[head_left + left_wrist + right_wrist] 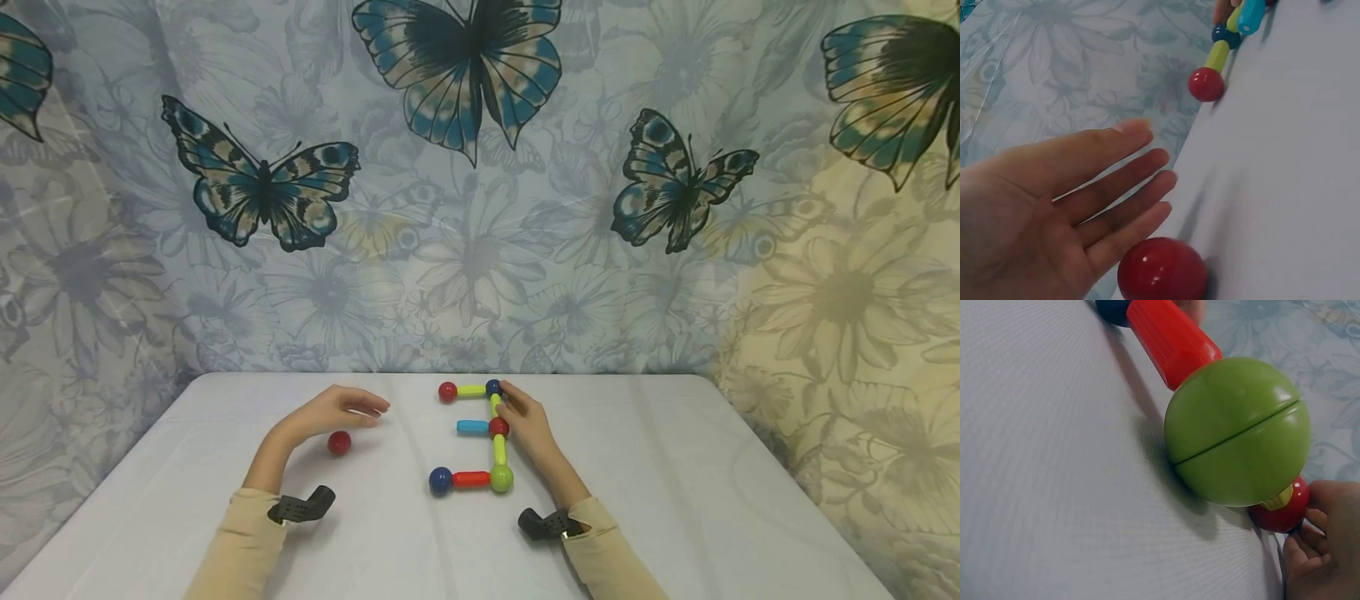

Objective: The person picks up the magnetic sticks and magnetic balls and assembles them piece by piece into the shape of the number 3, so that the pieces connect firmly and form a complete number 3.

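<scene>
A figure of coloured balls and rods lies on the white table. Along its right side run a navy ball point(492, 388), a red ball point(498, 428) and a green ball point(1238, 431), joined by lime rods point(500, 452). Leftward from these point a lime rod with a red end ball point(1206, 84), a light blue rod point(472, 427) and a red rod point(472, 479) with a navy end ball point(441, 481). My right hand point(528, 423) grips the figure's upper right part, fingers by the upper lime rod. My left hand point(330, 414), fingers extended, hovers beside a loose red ball point(339, 442).
The white table point(645, 450) ends at the back against a butterfly-and-flower cloth point(480, 275). Each wrist wears a black camera, one on the left point(303, 505) and one on the right point(547, 524).
</scene>
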The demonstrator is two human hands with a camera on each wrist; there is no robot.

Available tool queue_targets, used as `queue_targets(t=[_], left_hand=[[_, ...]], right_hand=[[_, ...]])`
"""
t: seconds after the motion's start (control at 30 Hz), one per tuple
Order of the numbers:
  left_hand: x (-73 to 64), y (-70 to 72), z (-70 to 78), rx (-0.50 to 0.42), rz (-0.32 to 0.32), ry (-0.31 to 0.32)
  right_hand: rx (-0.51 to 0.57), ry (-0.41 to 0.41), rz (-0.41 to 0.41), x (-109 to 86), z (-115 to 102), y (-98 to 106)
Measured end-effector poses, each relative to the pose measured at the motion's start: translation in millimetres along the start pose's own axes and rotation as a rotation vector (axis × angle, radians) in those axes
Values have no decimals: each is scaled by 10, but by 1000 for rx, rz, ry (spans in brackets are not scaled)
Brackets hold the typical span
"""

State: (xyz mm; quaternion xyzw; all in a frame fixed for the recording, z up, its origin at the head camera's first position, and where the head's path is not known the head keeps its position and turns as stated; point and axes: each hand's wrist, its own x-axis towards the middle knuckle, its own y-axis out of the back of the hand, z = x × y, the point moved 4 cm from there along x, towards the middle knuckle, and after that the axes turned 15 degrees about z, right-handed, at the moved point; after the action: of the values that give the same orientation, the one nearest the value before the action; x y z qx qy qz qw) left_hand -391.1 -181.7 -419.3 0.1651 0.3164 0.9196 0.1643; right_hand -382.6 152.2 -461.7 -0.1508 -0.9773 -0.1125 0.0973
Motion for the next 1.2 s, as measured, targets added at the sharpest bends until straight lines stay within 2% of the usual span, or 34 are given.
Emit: queue_targets(t=[0.13,0.23,0.4,0.5,0.63,0.73,0.83,1.2], left_hand=[[-89,75,-86,-12,-50,80],[-150,135,-140,-38,-72,109],[-245,225,-200,-93,-113,114],[-306,268,-221,-85,-137,137],[-372,306,-239,-80,-177,151],[-395,312,-241,-121,-205,141],[-397,307,-242,-145,-209,134],[-341,237,-228,-103,-169,119]], right_hand=[[13,2,-6,-4,-7,2],[19,1,-15,-20,-47,11],[14,1,-35,-120,-263,55],[-3,7,-37,-182,-374,81],[-4,2,-36,-208,-404,89],[4,-3,-35,-202,-396,88],[7,-1,-34,-195,-390,87],[-12,-3,-28,-197,-396,86]])
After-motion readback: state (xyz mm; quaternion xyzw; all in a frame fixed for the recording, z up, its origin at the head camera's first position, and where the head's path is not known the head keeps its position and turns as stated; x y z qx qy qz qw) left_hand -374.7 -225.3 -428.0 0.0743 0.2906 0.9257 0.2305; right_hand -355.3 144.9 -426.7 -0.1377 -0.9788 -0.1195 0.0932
